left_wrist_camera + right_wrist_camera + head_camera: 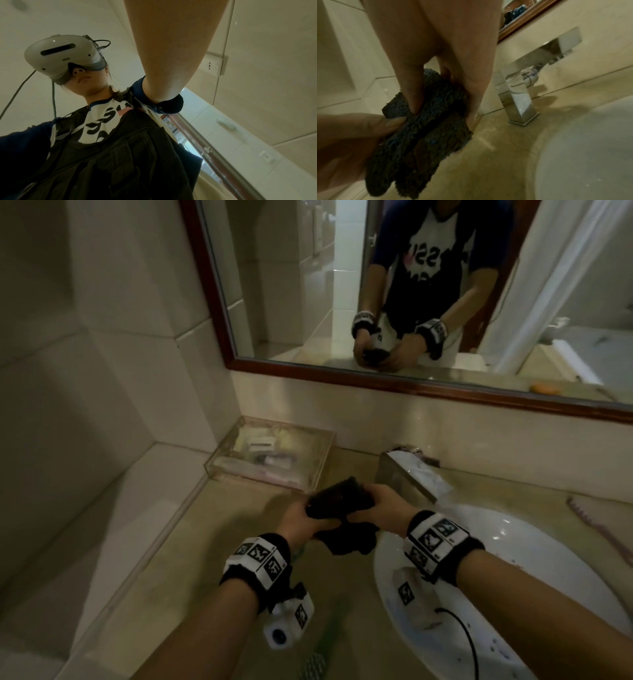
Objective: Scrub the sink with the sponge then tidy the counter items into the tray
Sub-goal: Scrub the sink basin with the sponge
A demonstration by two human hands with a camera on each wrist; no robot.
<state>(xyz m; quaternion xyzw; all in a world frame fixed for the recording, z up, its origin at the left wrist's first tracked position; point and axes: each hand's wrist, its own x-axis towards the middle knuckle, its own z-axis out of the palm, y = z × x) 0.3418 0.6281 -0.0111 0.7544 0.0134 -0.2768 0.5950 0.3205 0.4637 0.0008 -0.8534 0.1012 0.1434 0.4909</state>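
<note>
Hands, left (297, 518) and right (380, 505), grip dark cloth (337, 501); tray (219, 465) holds toiletries.

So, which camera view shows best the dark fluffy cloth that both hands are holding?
The right wrist view: the dark fluffy cloth fills the frame, with its looped texture and the fingers pinching it. The head view shows it small and blurred between the left hand and right hand. The left wrist view misses it.
</note>
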